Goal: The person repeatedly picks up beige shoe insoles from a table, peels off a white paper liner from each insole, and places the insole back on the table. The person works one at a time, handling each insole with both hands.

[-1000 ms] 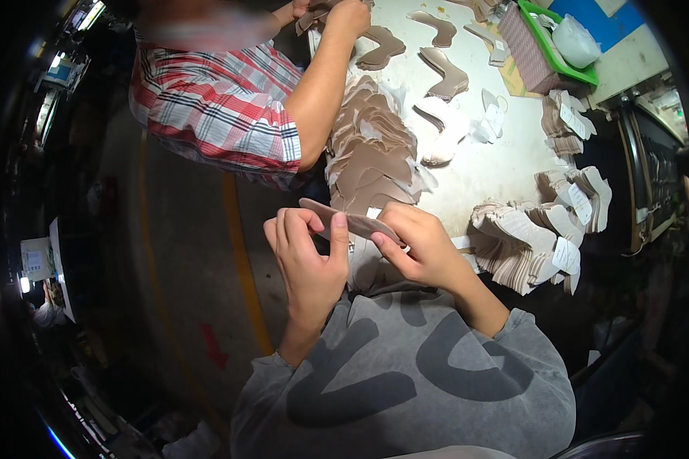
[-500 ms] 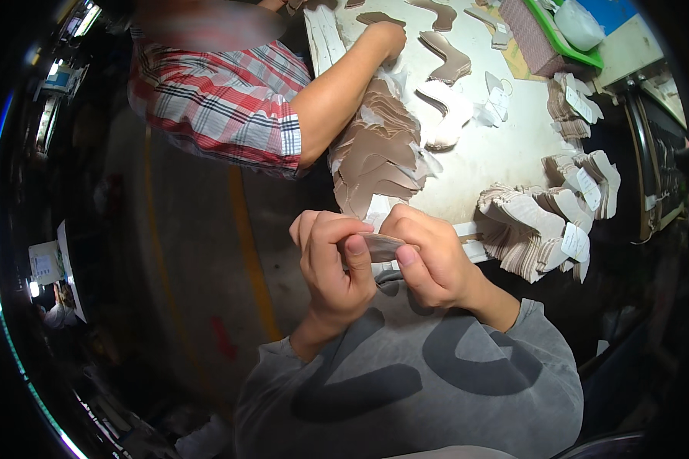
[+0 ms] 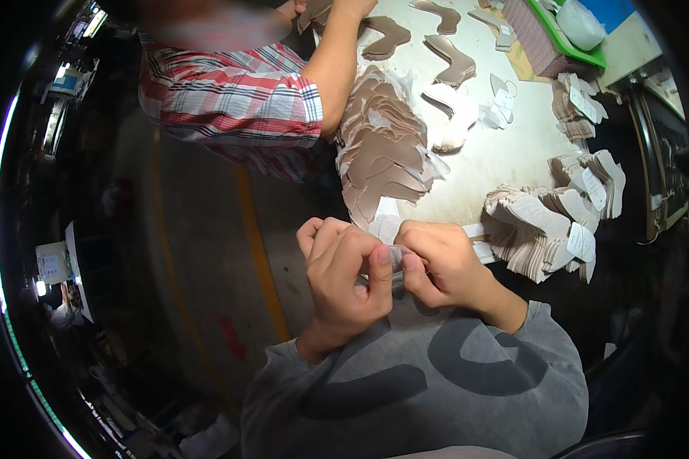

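Close to my chest, my left hand (image 3: 344, 271) and my right hand (image 3: 440, 264) meet with fingers pinched together on a small thin pale piece (image 3: 396, 258), mostly hidden between the fingertips. Just beyond them, at the near edge of the white table (image 3: 497, 157), lies a tall heap of brown cut-out pieces (image 3: 379, 153). A bundle of pale stacked pieces with white tags (image 3: 540, 226) sits to the right of my right hand.
A co-worker in a red plaid shirt (image 3: 237, 107) leans in from the left, forearm (image 3: 337, 53) stretched over the table. Single brown pieces (image 3: 452, 61) lie spread farther back, more tagged bundles (image 3: 589, 180) on the right, and a green tray (image 3: 570, 30) at the far corner.
A long brown piece was held flat between my hands a second ago; now both hands have drawn in toward my chest and closed tightly on a small pale piece. The co-worker's arm reaches farther back.
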`<control>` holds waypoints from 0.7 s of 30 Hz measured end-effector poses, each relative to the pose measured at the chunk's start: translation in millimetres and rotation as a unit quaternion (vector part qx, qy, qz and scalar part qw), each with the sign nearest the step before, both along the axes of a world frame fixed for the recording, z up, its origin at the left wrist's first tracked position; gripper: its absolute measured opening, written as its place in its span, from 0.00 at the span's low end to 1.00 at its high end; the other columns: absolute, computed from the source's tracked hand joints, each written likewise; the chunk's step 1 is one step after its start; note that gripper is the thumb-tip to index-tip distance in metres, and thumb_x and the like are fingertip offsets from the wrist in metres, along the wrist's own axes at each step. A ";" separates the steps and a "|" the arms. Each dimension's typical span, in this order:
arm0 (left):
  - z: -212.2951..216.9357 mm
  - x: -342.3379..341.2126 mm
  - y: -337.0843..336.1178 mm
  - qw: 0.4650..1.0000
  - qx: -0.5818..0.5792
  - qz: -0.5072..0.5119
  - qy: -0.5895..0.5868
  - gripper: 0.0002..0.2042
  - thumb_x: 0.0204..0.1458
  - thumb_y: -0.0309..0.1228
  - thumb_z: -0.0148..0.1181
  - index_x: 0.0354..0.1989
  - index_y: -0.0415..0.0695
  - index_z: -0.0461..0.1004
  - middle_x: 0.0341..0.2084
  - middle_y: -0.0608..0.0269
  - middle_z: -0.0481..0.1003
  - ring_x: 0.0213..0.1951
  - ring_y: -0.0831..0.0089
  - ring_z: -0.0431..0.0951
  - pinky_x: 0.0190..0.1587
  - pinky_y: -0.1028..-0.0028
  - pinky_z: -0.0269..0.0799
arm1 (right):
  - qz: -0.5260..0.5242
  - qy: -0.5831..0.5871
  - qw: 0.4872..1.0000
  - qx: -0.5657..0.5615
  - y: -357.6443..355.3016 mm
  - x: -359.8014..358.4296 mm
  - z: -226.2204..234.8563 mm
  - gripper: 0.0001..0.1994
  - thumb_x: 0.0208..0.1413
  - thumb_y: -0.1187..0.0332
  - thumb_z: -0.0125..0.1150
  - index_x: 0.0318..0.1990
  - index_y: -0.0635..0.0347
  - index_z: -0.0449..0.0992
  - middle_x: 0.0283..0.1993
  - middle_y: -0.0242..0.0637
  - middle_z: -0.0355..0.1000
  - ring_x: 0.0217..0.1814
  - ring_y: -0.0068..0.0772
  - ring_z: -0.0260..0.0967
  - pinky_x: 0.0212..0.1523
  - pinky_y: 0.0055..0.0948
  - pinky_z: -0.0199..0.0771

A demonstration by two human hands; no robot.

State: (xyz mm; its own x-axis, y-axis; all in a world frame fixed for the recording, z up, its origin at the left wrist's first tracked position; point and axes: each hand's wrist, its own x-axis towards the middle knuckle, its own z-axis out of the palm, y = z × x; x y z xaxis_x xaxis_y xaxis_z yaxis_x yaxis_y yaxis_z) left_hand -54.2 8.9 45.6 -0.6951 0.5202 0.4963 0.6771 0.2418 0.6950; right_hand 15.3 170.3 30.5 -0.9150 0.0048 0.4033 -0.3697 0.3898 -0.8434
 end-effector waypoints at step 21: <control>-43.6 13.4 -14.5 0.996 0.039 -0.027 -0.077 0.12 0.60 0.34 0.65 0.26 0.44 0.73 0.22 0.64 0.68 0.31 0.62 0.67 0.43 0.63 0.59 | -0.021 -0.027 0.995 -0.097 -21.5 15.8 -31.0 0.14 0.65 0.73 0.59 0.26 0.62 0.67 0.20 0.43 0.65 0.19 0.47 0.64 0.23 0.38 0.64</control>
